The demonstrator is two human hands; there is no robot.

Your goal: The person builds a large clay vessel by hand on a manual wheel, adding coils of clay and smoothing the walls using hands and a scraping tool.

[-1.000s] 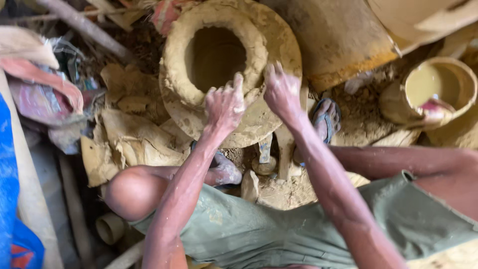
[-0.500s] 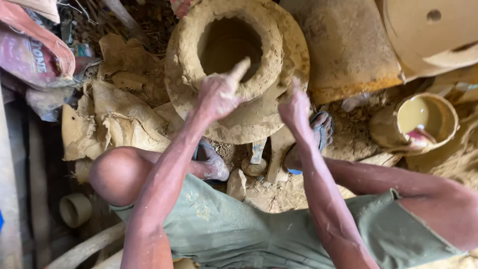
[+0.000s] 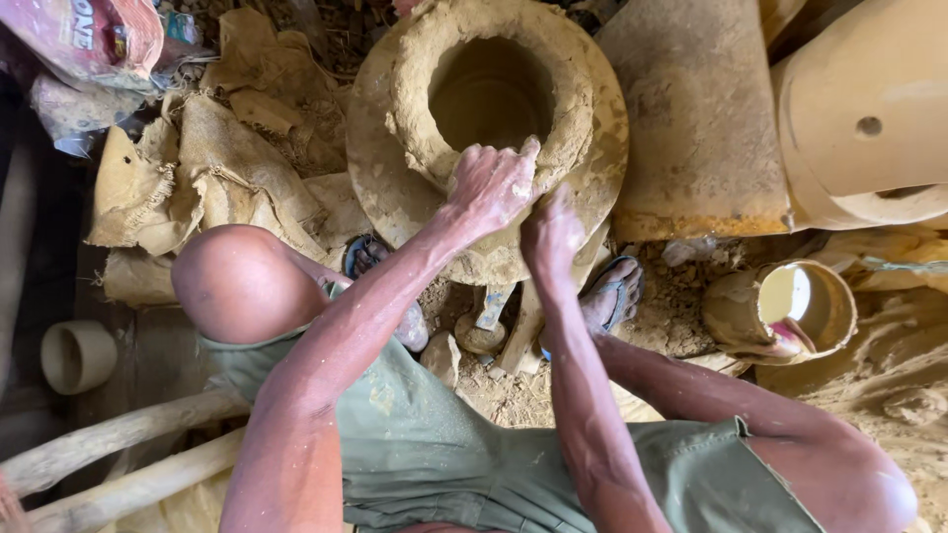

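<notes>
Your left hand [image 3: 491,185] rests on the near wall of the clay pot [image 3: 491,94], the palm laid over the rim and the fingers [image 3: 523,163] curled together against the wet clay, the fingertips pointing up toward the pot's mouth. The hand grips nothing; it lies flat and pressed on the wall. Your left forearm runs down and to the left from the wrist, bent at the elbow near the bottom of the view and smeared with pale clay.

Your right hand [image 3: 553,232] sits just beside the left, a little lower, against the outer side of the pot where the wall meets the round wheel [image 3: 602,148] under it. Its fingers are drawn together and point up; whether the fingertips press the clay or only touch it you cannot tell from here. The right forearm comes nearly straight up from the bottom edge.

The pot stands in the middle of the wheel at the top centre, thick-walled, rough and hollow, its opening dark. Your knees spread to either side below it, and one sandalled foot [image 3: 612,294] rests on the dirt floor just right of your right wrist. A small clay bowl [image 3: 790,308] of muddy water sits on the ground well to the right. Crumpled sacking [image 3: 197,168] lies left of the wheel.
</notes>
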